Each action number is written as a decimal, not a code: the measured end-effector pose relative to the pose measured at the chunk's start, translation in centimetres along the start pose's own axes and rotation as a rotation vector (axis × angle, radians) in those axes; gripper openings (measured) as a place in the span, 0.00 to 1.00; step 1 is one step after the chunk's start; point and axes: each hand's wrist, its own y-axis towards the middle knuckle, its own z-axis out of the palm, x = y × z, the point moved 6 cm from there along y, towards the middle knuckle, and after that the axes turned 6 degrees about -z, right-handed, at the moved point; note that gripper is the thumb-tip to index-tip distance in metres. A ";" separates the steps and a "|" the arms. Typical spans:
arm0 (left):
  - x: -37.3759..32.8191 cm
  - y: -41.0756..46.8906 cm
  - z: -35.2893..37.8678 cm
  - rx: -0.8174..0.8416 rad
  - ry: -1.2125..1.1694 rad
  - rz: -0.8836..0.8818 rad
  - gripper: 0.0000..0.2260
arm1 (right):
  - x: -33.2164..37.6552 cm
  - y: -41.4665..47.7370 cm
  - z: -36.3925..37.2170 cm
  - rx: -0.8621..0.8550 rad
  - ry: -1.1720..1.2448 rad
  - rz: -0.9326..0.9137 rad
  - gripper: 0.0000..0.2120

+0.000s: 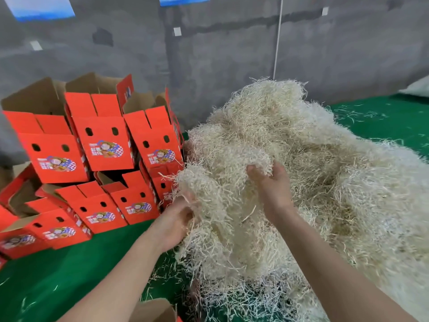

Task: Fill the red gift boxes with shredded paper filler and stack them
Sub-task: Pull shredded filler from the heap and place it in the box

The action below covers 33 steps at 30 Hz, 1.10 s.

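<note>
Her right hand's (272, 189) fingers (254, 170) curl over a tuft of shredded paper filler (313, 159), and the left hand (176, 219) clutches strands beside it. The heap runs lengthwise toward the far right across the green mat (69, 275). The red gift boxes (102, 140) are stacked to the left, flaps up.

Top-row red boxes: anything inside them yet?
Only brown cardboard flaps show atop the top-row red boxes; their interiors are hidden from this angle, so contents cannot be told.
</note>
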 end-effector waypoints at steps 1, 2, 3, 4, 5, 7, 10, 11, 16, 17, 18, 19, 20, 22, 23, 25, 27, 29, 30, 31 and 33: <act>-0.1 -0.1 0.9 0.004 0.099 -0.001 0.47 | 0.6 -0.2 0.7 0.020 -0.043 -0.018 0.35; 0.1 0.2 2.1 0.010 0.149 -0.030 0.50 | 0.9 -0.6 1.9 0.126 -0.054 -0.007 0.34; 0.2 0.3 3.6 0.008 0.177 -0.056 0.47 | 1.0 -1.4 3.5 0.289 -0.037 0.040 0.33; 0.2 0.5 4.5 -0.032 0.181 -0.058 0.38 | 1.0 -2.4 5.0 0.465 0.009 0.108 0.32; 0.0 0.8 4.9 -0.094 0.141 -0.045 0.29 | 1.3 -3.2 5.9 0.615 0.077 0.147 0.29; -0.3 1.4 4.8 -0.205 -0.018 -0.031 0.23 | 2.5 -3.1 5.9 0.666 0.225 0.109 0.22; -1.5 1.6 4.2 -0.222 -0.202 0.034 0.36 | 2.3 -0.6 1.9 0.242 0.238 -0.026 0.20; -2.0 1.4 3.8 -0.232 -0.253 0.077 0.35 | 1.8 -0.4 0.8 0.180 0.192 -0.076 0.24; -3.3 1.5 3.1 -0.165 -0.630 0.083 0.25 | -4.0 -3.5 2.7 0.651 -0.472 -0.087 0.52; -3.7 1.5 2.8 -0.182 -0.665 0.088 0.21 | -5.5 -3.3 2.5 0.648 -0.662 -0.117 0.49; -4.2 1.5 2.6 -0.210 -0.686 0.098 0.16 | -6.5 -2.8 1.9 0.596 -0.825 -0.155 0.43; -4.6 1.4 2.4 -0.229 -0.692 0.116 0.12 | -7.0 -2.2 1.0 0.522 -0.949 -0.194 0.36; -5.1 1.2 2.1 -0.247 -0.684 0.141 0.09 | -7.4 -1.7 0.0 0.461 -1.045 -0.223 0.31; -5.9 0.9 1.5 -0.292 -0.635 0.194 0.04 | -8.3 -1.1 -2.3 0.408 -1.212 -0.245 0.27; -6.0 0.7 1.3 -0.320 -0.611 0.202 0.03 | -9.0 -0.9 -3.3 0.415 -1.269 -0.244 0.27; -5.9 0.6 1.2 -0.347 -0.576 0.198 0.04 | -9.9 -0.7 -5.4 0.423 -1.333 -0.243 0.27; -5.5 0.4 1.3 -0.351 -0.588 0.173 0.04 | -10.2 -0.3 -7.3 0.383 -1.399 -0.236 0.26; -5.1 0.2 1.2 -0.372 -0.565 0.143 0.04 | -10.0 -0.1 -7.9 0.381 -1.392 -0.173 0.24; -5.1 0.0 1.3 -0.382 -0.548 0.134 0.07 | -9.7 -0.3 -7.4 0.421 -1.363 -0.130 0.24; -4.9 0.1 1.5 -0.380 -0.525 0.122 0.16 | -9.3 -0.5 -6.6 0.477 -1.303 -0.096 0.27; -4.9 0.2 2.1 -0.348 -0.495 0.111 0.28 | -7.5 -1.1 -3.9 0.534 -1.117 -0.143 0.37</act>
